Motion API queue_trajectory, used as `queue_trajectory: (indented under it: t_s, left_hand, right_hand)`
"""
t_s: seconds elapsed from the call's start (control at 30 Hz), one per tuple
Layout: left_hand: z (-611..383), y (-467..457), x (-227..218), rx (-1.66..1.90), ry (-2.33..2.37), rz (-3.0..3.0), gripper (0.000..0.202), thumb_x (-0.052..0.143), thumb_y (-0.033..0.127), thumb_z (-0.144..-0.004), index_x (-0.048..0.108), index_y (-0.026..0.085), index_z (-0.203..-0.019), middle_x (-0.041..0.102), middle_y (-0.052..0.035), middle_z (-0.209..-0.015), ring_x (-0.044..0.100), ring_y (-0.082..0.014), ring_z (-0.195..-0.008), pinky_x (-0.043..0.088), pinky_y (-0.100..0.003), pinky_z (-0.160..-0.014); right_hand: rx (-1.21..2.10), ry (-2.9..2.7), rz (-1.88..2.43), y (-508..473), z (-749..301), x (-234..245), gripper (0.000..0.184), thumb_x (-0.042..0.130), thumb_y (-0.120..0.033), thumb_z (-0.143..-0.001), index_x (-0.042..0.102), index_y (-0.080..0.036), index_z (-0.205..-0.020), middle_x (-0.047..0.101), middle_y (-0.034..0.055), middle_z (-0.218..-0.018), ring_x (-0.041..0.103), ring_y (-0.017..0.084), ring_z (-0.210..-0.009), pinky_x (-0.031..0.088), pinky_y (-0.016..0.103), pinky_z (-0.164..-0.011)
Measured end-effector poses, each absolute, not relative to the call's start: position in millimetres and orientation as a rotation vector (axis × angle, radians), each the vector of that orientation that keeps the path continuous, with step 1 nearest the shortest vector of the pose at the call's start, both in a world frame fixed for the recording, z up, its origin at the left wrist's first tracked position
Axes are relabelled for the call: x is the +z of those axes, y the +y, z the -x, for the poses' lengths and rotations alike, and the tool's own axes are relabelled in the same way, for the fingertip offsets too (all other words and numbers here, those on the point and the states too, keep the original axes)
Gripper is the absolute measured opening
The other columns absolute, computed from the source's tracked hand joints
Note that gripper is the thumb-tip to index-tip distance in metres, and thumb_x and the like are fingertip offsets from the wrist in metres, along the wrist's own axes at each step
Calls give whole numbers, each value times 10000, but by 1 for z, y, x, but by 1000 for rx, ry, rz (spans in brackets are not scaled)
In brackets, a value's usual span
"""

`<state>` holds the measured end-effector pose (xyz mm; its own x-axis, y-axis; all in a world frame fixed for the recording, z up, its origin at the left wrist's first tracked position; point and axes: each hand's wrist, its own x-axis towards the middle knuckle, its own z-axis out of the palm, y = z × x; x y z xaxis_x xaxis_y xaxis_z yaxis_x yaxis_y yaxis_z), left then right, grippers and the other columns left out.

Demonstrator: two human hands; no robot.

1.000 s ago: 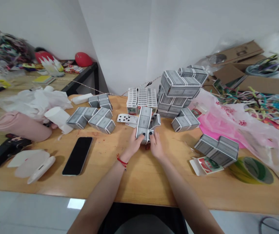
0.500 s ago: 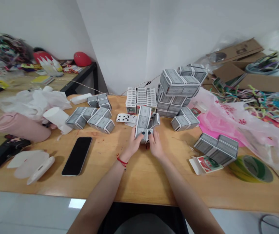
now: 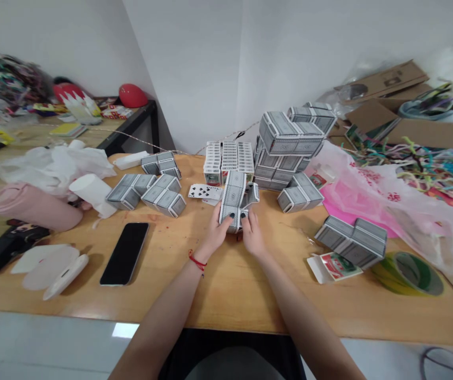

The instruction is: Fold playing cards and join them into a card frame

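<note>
A block folded from playing cards (image 3: 234, 189), grey patterned backs outward, is gripped at its near end between my two hands. My left hand (image 3: 215, 232) wraps its left side with the thumb on top. On the right side, my right hand (image 3: 253, 235) presses with its thumb near the corner; its fingers are partly hidden. At the block's right, a folded card flap (image 3: 251, 194) stands out. Loose playing cards (image 3: 203, 191), one showing spades, lie just left of the block. Behind it stand rows of card boxes (image 3: 228, 155).
Stacked card blocks (image 3: 290, 140) rise at back right. More card blocks (image 3: 163, 195) sit left, beside a white roll (image 3: 92, 191). A phone (image 3: 125, 253) lies front left. Green-yellow tape (image 3: 406, 273) and an opened card box (image 3: 335, 266) are at right, near a plastic bag (image 3: 393, 195).
</note>
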<state>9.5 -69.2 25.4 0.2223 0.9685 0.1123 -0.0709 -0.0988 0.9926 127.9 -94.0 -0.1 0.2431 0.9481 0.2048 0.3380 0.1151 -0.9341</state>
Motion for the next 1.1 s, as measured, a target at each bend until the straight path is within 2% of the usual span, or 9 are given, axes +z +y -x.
queue_trajectory:
  t_s: [0.13,0.3,0.47,0.57,0.67,0.73,0.8,0.87,1.1]
  left_hand:
    - [-10,-69,26,1136,926,-1357,548,496,267,-781,308,227,-1294,411,-63,-1313,400,-195,-1191,347,-319,-985]
    - [-10,-70,25,1145,924,-1357,529,479,277,-796,307,235,-1294,391,-55,-1329,358,-192,-1223,332,-318,-998]
    - [-8,-70,23,1126,937,-1359,494,485,292,-790,355,231,-1263,435,-54,-1291,416,-194,-1169,351,-319,-975]
    - [-7,-70,24,1132,925,-1359,453,480,286,-790,389,224,-1230,453,-50,-1272,437,-188,-1143,360,-308,-960]
    - [-8,-71,25,1127,909,-1355,431,472,275,-792,401,218,-1213,467,-50,-1254,449,-180,-1124,365,-295,-947]
    - [-8,-71,26,1117,909,-1361,424,469,273,-790,407,211,-1205,479,-52,-1237,460,-178,-1104,370,-294,-939]
    - [-8,-71,26,1110,909,-1371,417,466,271,-789,414,206,-1198,485,-52,-1226,459,-177,-1098,370,-293,-936]
    - [-8,-70,25,1112,909,-1380,407,465,266,-788,423,204,-1188,489,-49,-1220,449,-177,-1106,369,-288,-934]
    - [-8,-68,21,1127,875,-1373,388,470,254,-782,439,206,-1166,499,-41,-1201,450,-177,-1098,375,-280,-917]
  right_hand:
    - [695,-1296,1429,-93,-129,-1,378,312,-365,-853,418,-232,-1191,494,66,-1090,421,197,-1059,297,390,-952]
    - [742,-1255,1409,-92,-129,-2,402,328,-355,-844,392,-234,-1221,478,64,-1169,408,198,-1100,290,382,-961]
    - [812,-1186,1376,-93,-128,1,451,356,-356,-827,354,-228,-1260,450,56,-1233,389,198,-1140,269,377,-984]
    - [853,-1137,1329,-95,-127,6,436,378,-355,-814,383,-236,-1234,465,40,-1225,401,192,-1136,283,364,-980]
    - [966,-1057,1323,-96,-127,11,360,408,-360,-791,467,-244,-1127,552,21,-1084,502,183,-993,398,338,-868]
    - [1082,-979,1334,-96,-127,12,304,424,-379,-774,502,-242,-1034,590,6,-910,559,164,-794,473,304,-694]
    - [1186,-903,1323,-95,-128,13,271,443,-406,-756,509,-235,-956,568,-14,-761,546,139,-613,471,263,-517]
    - [1247,-846,1295,-94,-129,13,264,465,-426,-738,505,-223,-902,532,-27,-682,517,122,-521,440,233,-418]
    - [1281,-777,1257,-91,-132,15,267,503,-432,-709,504,-199,-839,528,-34,-606,496,105,-446,421,214,-373]
